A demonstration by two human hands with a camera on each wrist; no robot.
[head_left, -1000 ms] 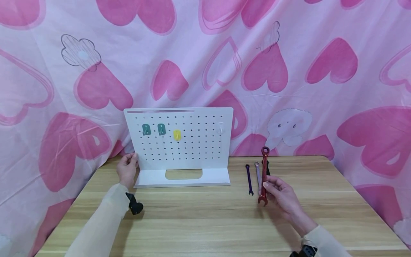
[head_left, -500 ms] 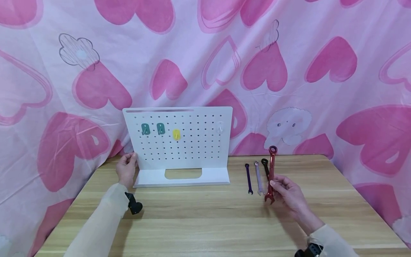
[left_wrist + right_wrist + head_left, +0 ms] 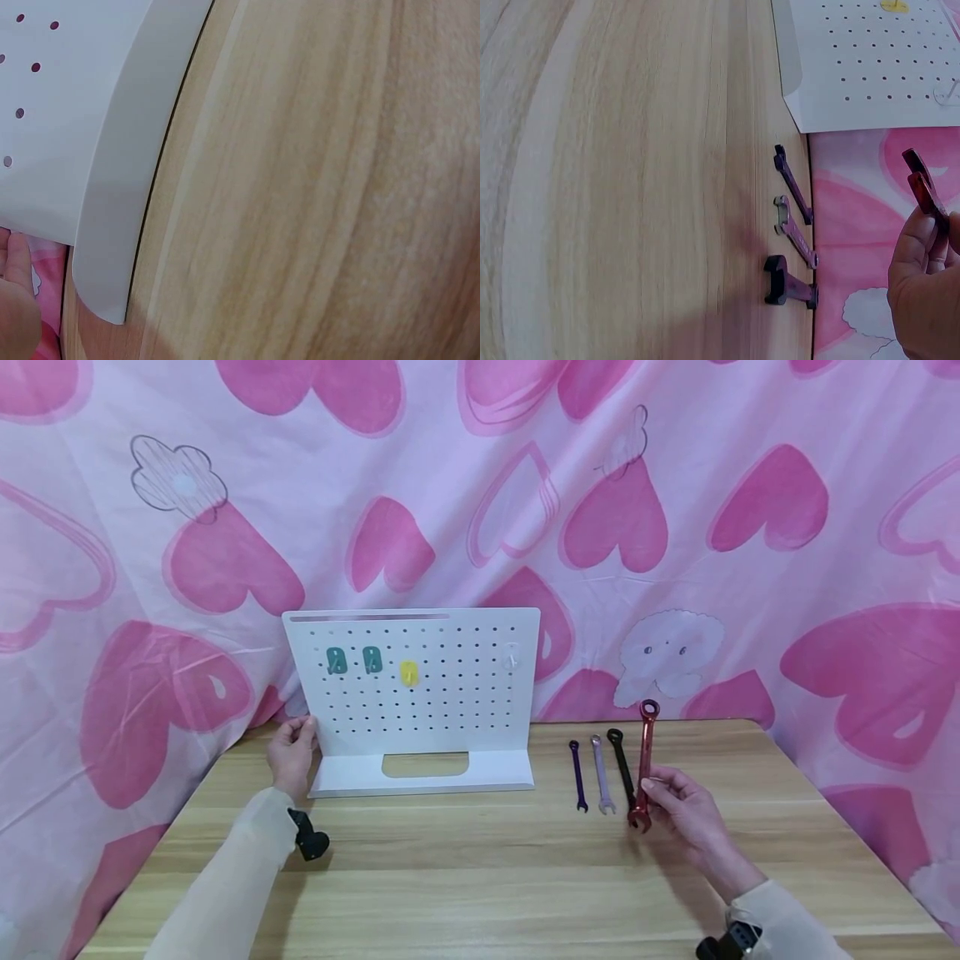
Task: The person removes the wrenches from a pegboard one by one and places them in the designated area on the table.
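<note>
A red combination wrench (image 3: 646,760) stands nearly upright in my right hand (image 3: 690,814), pinched between thumb and fingers with its ring end up. Its open end shows in the right wrist view (image 3: 922,187). Just left of it on the table lie a black wrench (image 3: 622,764), a silver wrench (image 3: 602,777) and a dark purple wrench (image 3: 578,777). My left hand (image 3: 291,758) pinches the left edge of a white pegboard (image 3: 450,718). In the left wrist view only part of that hand (image 3: 16,307) shows at the board's edge.
Two green hooks (image 3: 337,661), a yellow hook (image 3: 408,674) and a clear hook (image 3: 510,656) are fixed on the board. Its base (image 3: 345,774) rests on the wooden table (image 3: 450,877). A pink heart-patterned cloth (image 3: 420,460) hangs behind the table.
My right hand has carried the red wrench to the right, from in front of the silver and black wrenches to the black one's right side. The left hand keeps its place on the board.
</note>
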